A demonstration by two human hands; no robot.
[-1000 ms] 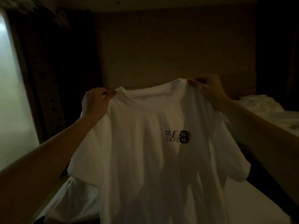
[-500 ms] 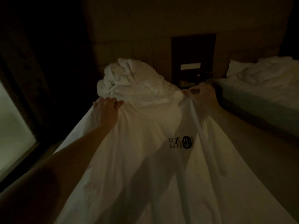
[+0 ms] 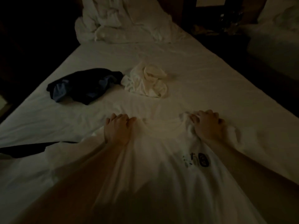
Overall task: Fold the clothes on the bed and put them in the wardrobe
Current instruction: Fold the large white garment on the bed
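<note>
On the bed (image 3: 202, 81), at about 6 o'clock, a white T-shirt (image 3: 161, 167) lies with its front up and its neck hole pointing away from the person. The left hand (image 3: 118, 131) holds the shirt's left shoulder, with its fingers curled down over the cloth. The right hand (image 3: 208, 125) holds the other shoulder, and a little bunch of cloth is squeezed up under its fingers. The room is dim, so I cannot tell how tight each hold is.

A small dark print (image 3: 196, 160) sits on the chest at about 5 o'clock, near the right wrist. Farther up the bed, at 10 o'clock, lies a dark garment (image 3: 84, 84). Just beside it, at 12 o'clock, is a crumpled cream garment (image 3: 148, 81). They almost touch. A heap of white bedding (image 3: 119, 21) is piled at the far end.

I think the step now is laying the shirt flat before folding. To do it well, both hands should pull the shoulders apart gently, so the neck sits straight and in the middle. The bunched cloth under the right hand needs smoothing out first. Then the sleeves can be spread flat. If wrinkles stay, the fold may come out lumpy. Two more garments wait, so the job looks only just begun.
</note>
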